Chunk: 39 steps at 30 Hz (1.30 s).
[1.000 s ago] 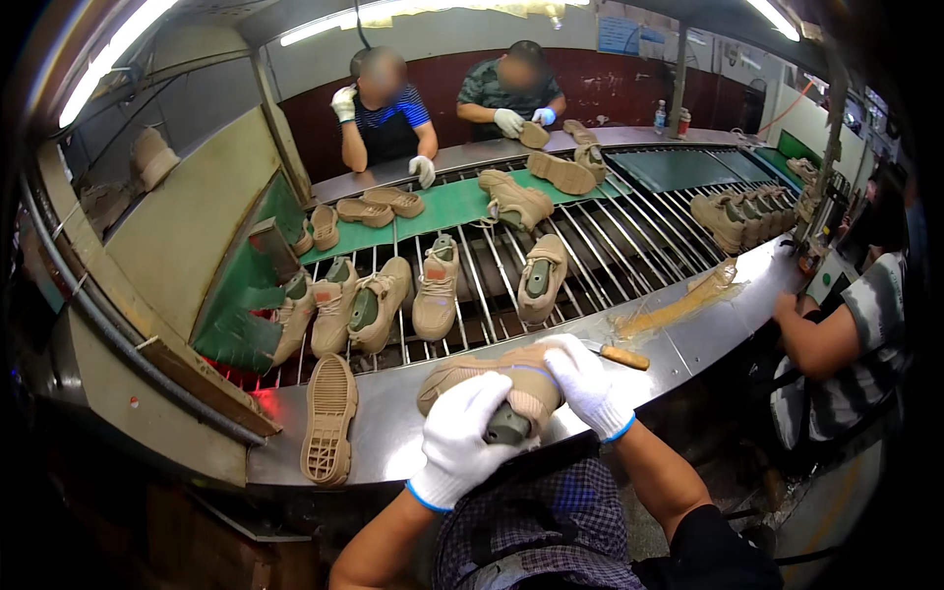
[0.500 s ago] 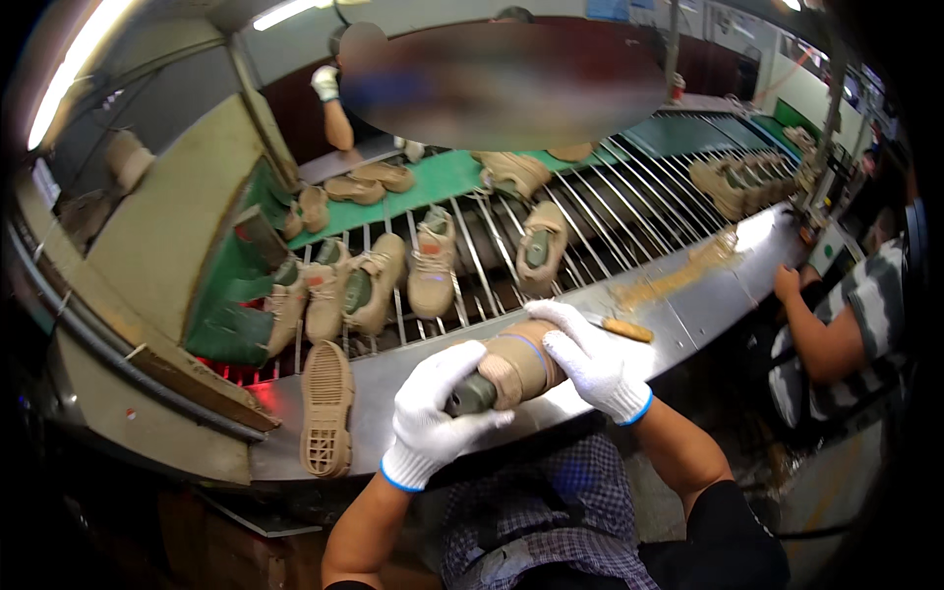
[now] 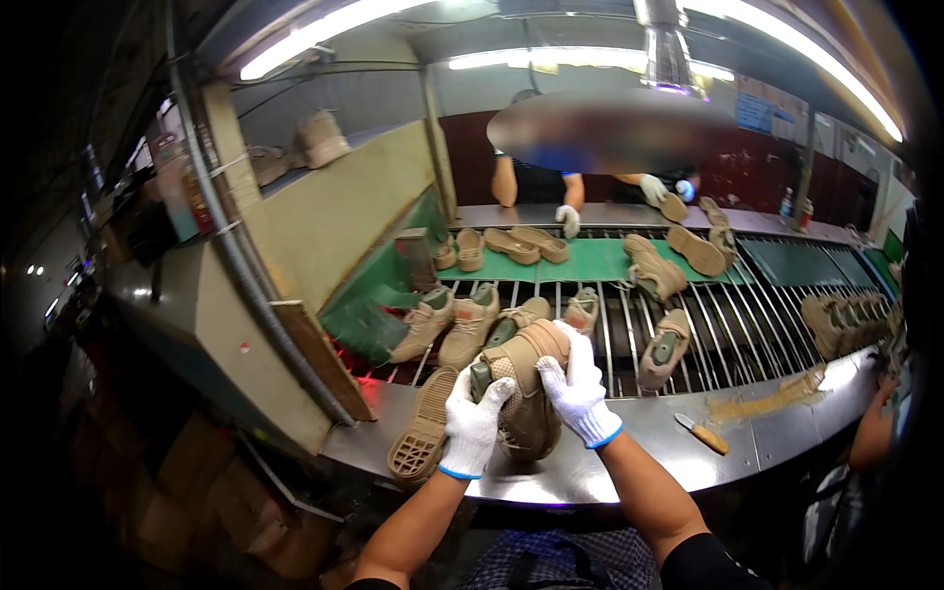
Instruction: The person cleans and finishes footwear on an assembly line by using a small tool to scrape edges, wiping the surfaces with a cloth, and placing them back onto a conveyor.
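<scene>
Gripping left hand (image 3: 474, 428): curled around the left side of a tan shoe (image 3: 531, 418), beside its green insert (image 3: 480, 380).
Right hand (image 3: 582, 388): bent onto the shoe's opposite side.
Tan shoe: tilted between both, above the metal surface (image 3: 639, 418).
Loose sole (image 3: 421, 433): just left, on the surface.
Knife (image 3: 706, 438): to the right, wooden-handled.
Orange patch (image 3: 465, 326): on a racked shoe (image 3: 462, 346), marking too small to read.
Blue wall sheet (image 3: 757, 113): writing illegible.

head view | worn fisheye | faces down, forward | hands (image 3: 475, 423) close below
</scene>
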Motion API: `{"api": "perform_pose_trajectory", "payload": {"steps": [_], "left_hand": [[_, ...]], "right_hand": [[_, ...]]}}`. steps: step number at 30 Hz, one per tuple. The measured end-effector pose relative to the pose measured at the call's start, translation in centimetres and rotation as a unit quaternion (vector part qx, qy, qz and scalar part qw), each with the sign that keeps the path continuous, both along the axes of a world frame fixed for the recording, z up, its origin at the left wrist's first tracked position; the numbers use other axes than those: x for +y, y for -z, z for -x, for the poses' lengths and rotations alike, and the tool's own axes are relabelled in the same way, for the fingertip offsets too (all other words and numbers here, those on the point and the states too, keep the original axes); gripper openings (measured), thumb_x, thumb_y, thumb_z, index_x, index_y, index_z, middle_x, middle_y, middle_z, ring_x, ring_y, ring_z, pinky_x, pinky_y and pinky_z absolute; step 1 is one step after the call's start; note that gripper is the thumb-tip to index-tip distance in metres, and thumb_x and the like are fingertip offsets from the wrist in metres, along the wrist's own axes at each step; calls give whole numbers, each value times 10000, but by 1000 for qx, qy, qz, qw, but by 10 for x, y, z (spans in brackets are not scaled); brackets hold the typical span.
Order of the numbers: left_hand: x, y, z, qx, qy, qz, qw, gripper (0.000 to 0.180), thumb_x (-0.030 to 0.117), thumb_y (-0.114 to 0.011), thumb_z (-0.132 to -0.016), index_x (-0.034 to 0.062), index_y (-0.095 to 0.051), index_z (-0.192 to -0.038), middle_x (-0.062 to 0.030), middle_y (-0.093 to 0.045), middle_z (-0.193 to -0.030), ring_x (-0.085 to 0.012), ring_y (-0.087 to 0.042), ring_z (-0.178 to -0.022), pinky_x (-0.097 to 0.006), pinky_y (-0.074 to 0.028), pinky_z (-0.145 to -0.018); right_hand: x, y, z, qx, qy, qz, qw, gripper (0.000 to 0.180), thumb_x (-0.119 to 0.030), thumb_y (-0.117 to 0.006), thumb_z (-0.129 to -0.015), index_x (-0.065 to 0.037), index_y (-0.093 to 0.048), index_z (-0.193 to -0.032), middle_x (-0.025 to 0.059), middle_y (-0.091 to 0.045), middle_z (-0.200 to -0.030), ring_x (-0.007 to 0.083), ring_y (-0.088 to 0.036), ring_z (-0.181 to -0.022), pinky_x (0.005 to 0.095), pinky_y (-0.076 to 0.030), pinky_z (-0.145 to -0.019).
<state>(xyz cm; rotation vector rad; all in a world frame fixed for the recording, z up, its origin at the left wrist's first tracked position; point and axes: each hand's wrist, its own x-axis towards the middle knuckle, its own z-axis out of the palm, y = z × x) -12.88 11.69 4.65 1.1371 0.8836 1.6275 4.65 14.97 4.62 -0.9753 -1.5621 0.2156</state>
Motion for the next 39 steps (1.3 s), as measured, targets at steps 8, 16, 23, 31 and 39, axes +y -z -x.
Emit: {"api": "perform_pose_trajectory", "payload": {"steps": [8, 16, 23, 31, 39], "left_hand": [[7, 26, 38, 9, -68, 14, 998, 491, 289, -812, -1004, -27, -633, -1334, -73, -720, -1202, -152, -659, -1067, -320, -551, -952], [-64, -30, 3, 21, 305, -199, 931, 597, 402, -462, -1154, -30, -479, -1565, -281, -530, -1562, -372, -496, -1471, -503, -350, -1245], [-160, -117, -9, -256, 507, -253, 783, 634, 535, -404, -1125, -2, -614, -1389, -351, -573, -1410, -511, -475, -1408, -691, -295, -1189], [-177, -139, -20, -471, 410, -147, 767, 502, 484, -407, -1085, 57, -638, -1214, -341, -617, -1185, -538, -526, -1203, -693, -359, -1058], [-205, -160, -33, -555, 313, -49, 769, 406, 433, -409, -1046, 117, -663, -1039, -331, -661, -961, -565, -577, -999, -695, -422, -927]], "right_hand": [[-46, 83, 9, -18, -115, 298, 948, 1006, -301, -873, -867, -21, -300, -1645, 265, -528, -1568, 371, -572, -1424, 426, -460, -1184], [-85, 154, -4, 349, -145, 236, 895, 1000, -135, -944, -763, -10, -350, -1558, 151, -576, -1455, 266, -616, -1302, 404, -527, -1113], [-76, 73, -178, 453, -11, 190, 871, 520, -385, -705, -1033, -7, -648, -1386, 87, -704, -1216, 207, -673, -1085, 389, -574, -944], [-35, 101, -370, 271, 185, 236, 915, 657, -319, -717, -1031, -72, -456, -1582, 39, -657, -1070, 125, -624, -797, 262, -514, -608], [52, 152, -279, 69, 293, 319, 898, 1085, -548, -847, -875, 41, -343, -1634, 257, -621, -1470, 351, -652, -1264, 408, -525, -1061]]}}
